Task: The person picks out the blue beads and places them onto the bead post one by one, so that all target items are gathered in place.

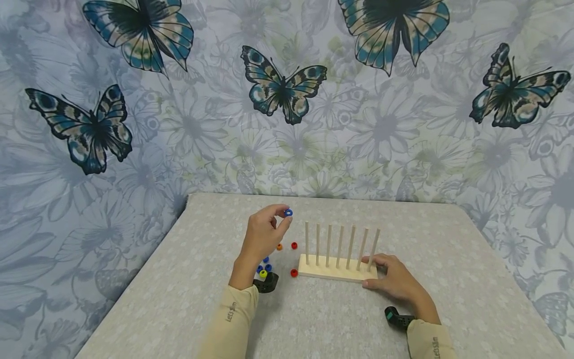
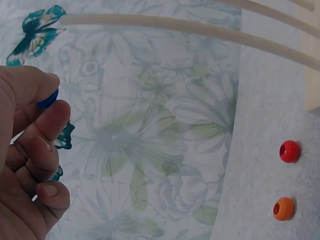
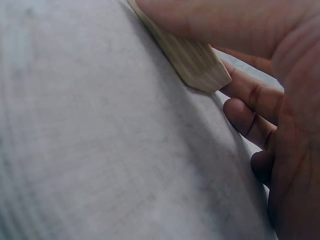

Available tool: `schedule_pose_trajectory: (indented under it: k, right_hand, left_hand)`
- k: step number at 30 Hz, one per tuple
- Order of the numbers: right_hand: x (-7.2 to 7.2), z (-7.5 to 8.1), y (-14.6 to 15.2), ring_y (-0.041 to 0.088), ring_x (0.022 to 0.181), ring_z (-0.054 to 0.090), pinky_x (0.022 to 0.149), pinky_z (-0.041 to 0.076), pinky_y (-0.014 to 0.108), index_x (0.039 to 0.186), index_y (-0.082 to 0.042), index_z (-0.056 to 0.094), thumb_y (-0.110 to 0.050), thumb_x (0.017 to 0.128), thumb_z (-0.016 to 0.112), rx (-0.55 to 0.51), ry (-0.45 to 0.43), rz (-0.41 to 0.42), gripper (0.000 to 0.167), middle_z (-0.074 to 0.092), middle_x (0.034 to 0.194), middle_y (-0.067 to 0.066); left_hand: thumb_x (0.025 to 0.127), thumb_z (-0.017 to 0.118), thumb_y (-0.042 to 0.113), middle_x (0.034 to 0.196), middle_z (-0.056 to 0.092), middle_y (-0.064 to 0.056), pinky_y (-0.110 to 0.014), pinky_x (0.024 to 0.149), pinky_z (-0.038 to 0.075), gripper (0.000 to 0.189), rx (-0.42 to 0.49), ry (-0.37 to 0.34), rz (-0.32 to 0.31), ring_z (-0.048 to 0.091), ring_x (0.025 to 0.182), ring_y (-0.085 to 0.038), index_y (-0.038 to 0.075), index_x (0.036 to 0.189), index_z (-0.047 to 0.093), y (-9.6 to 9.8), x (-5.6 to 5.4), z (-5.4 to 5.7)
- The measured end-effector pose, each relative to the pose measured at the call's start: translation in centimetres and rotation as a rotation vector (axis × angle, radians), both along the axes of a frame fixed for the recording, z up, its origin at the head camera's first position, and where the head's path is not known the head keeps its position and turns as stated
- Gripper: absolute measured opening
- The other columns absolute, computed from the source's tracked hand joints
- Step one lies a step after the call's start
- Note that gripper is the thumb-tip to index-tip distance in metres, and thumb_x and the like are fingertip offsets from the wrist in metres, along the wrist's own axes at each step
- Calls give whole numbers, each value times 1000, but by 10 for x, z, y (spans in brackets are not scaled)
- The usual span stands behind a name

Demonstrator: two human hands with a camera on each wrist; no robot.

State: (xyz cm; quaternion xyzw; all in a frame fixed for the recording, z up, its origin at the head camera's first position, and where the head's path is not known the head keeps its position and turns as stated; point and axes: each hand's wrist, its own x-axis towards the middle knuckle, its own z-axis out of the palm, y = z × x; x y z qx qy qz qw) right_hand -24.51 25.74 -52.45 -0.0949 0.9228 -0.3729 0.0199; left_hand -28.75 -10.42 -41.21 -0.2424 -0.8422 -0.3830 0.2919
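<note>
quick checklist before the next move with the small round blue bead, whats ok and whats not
1. Left hand has the small round blue bead: ok, pinched at the fingertips.
2. Right hand steadies the long flat pale wooden base: ok, gripping its right end.
3. Seven thin upright wooden pegs bare: ok, no beads on them.
4. Bead over a peg: not ok, it sits left of the leftmost peg in the head view.
5. Bead higher than the peg tips: cannot tell, depth is unclear.
</note>
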Motion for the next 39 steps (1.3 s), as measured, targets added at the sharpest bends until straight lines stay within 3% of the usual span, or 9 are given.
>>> schedule_pose_trajectory:
  k: [15, 27, 39]
  right_hand:
    - [-1, 1, -1, 35, 134, 44, 109, 34, 66, 129, -27, 66, -49, 71, 88, -31, -28, -5, 65, 60, 140, 4]
    - [2, 4, -1, 35, 134, 45, 109, 33, 65, 128, -27, 66, -49, 71, 88, -25, -38, -16, 65, 60, 140, 5]
    - [4, 8, -5, 35, 134, 45, 111, 32, 65, 127, -24, 67, -46, 71, 89, -51, -41, -16, 64, 61, 138, 6]
  left_hand:
    - [96, 69, 22, 93, 71, 4, -22, 50, 41, 23, 30, -27, -102, 48, 60, -6, 13, 117, 73, 13, 9, 7]
    - [96, 70, 24, 95, 71, 7, -21, 50, 41, 23, 15, -83, -160, 51, 63, -5, 16, 118, 72, 26, 11, 1]
    - [96, 69, 26, 94, 69, 6, -21, 46, 42, 23, -28, -91, -172, 51, 55, -2, 15, 116, 73, 24, 10, 4]
